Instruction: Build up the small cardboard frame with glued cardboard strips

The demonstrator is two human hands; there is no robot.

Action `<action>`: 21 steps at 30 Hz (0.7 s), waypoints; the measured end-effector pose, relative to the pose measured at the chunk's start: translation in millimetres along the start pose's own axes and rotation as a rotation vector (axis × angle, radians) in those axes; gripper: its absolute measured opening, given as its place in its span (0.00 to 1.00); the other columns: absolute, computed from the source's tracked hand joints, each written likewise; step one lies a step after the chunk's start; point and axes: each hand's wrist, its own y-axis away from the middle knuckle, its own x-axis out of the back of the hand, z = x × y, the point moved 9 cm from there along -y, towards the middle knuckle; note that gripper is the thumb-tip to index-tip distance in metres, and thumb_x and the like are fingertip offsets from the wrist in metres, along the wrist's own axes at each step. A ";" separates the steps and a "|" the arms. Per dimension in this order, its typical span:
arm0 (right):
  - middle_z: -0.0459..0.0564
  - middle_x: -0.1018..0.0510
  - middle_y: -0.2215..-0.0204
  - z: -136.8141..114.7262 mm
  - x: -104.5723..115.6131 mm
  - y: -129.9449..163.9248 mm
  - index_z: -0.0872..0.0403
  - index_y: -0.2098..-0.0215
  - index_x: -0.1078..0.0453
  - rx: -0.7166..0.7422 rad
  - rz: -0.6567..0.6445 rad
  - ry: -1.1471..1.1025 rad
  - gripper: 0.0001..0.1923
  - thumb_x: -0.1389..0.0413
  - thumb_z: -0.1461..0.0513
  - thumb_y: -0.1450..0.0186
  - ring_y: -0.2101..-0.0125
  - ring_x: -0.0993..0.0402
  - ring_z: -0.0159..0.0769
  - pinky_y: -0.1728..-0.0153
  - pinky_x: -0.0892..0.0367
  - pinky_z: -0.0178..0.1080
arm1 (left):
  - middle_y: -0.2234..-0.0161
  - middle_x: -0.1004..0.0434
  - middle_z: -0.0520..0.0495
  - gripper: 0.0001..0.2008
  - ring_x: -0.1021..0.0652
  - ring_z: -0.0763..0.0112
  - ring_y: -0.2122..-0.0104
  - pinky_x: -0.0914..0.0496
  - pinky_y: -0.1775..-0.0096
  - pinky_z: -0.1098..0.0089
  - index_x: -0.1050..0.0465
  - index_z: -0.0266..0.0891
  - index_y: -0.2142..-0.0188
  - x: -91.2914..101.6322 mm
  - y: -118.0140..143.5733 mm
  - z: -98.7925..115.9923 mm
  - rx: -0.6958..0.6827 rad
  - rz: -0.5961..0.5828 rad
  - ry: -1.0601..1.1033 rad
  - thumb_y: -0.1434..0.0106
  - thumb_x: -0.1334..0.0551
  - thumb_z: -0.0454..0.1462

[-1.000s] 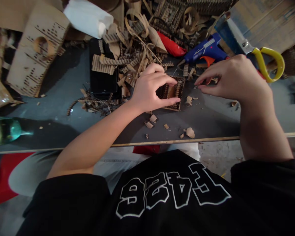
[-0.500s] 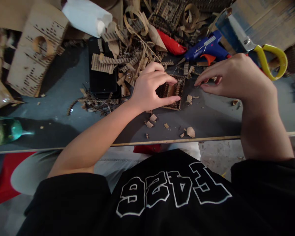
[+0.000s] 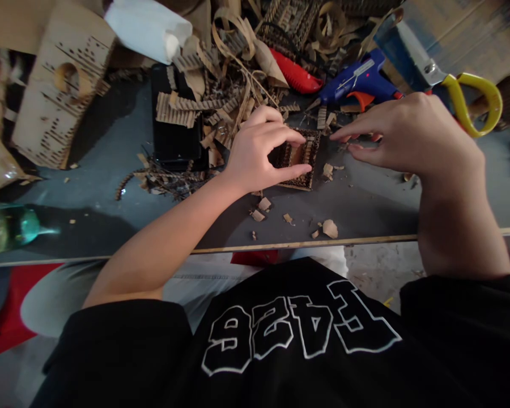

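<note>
Tabletop, gray, left to right. Green bottle, lying by the near edge at the left end. Slotted cardboard panel, round-holed, farther from that edge. White container, toward the far side. Black flat device, corrugated strips across it. Left hand, thumb and fingers spread over a square corrugated piece, touching it; the piece lies flat mid-tabletop, nearer the near edge. Red-handled item, beyond the piece. Blue glue gun, to its right. Right hand, above the tabletop, apart from the piece, index finger and thumb close together; whether they pinch anything cannot be told. Yellow-handled scissors, just beyond that wrist.
</note>
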 end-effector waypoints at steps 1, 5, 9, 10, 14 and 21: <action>0.40 0.16 0.60 0.0 0.0 0.1 0.41 0.54 0.19 0.011 0.006 0.001 0.18 0.35 0.63 0.43 0.64 0.20 0.40 0.72 0.35 0.40 | 0.61 0.17 0.45 0.25 0.22 0.51 0.52 0.27 0.47 0.48 0.21 0.47 0.56 0.2 0.0 -0.2 -0.001 0.004 0.003 0.41 0.35 0.61; 0.40 0.16 0.59 -1.7 0.0 0.5 0.43 0.57 0.19 0.064 0.006 -0.035 0.15 0.37 0.64 0.41 0.58 0.20 0.42 0.68 0.31 0.41 | 0.62 0.17 0.45 0.26 0.22 0.52 0.52 0.27 0.47 0.49 0.21 0.46 0.57 1.2 0.3 -0.3 -0.019 0.029 0.019 0.41 0.35 0.62; 0.41 0.17 0.55 -3.6 -1.6 0.7 0.44 0.53 0.20 0.091 -0.079 -0.062 0.15 0.44 0.63 0.34 0.54 0.20 0.42 0.62 0.30 0.43 | 0.62 0.17 0.45 0.27 0.22 0.53 0.53 0.26 0.48 0.50 0.21 0.46 0.57 2.6 0.7 2.8 -0.052 0.040 0.001 0.41 0.36 0.63; 0.41 0.17 0.54 -3.2 -1.2 0.4 0.44 0.52 0.20 0.089 -0.088 -0.070 0.16 0.44 0.63 0.34 0.53 0.21 0.42 0.60 0.30 0.43 | 0.62 0.17 0.45 0.27 0.22 0.53 0.54 0.26 0.48 0.51 0.21 0.46 0.57 3.4 0.7 4.2 -0.064 0.043 0.001 0.41 0.36 0.63; 0.41 0.17 0.54 -3.8 -2.1 -1.4 0.44 0.55 0.20 0.125 -0.103 -0.124 0.13 0.44 0.61 0.33 0.51 0.22 0.40 0.56 0.29 0.42 | 0.64 0.17 0.45 0.27 0.21 0.54 0.55 0.26 0.49 0.52 0.21 0.46 0.57 6.1 0.8 8.7 -0.104 0.061 0.016 0.41 0.36 0.62; 0.41 0.17 0.62 -0.8 -4.6 -4.8 0.46 0.65 0.20 0.172 -0.063 -0.243 0.06 0.41 0.58 0.35 0.56 0.21 0.38 0.56 0.30 0.41 | 0.64 0.17 0.46 0.27 0.22 0.54 0.54 0.26 0.49 0.51 0.21 0.46 0.57 3.3 0.3 7.5 -0.091 0.036 0.027 0.41 0.37 0.63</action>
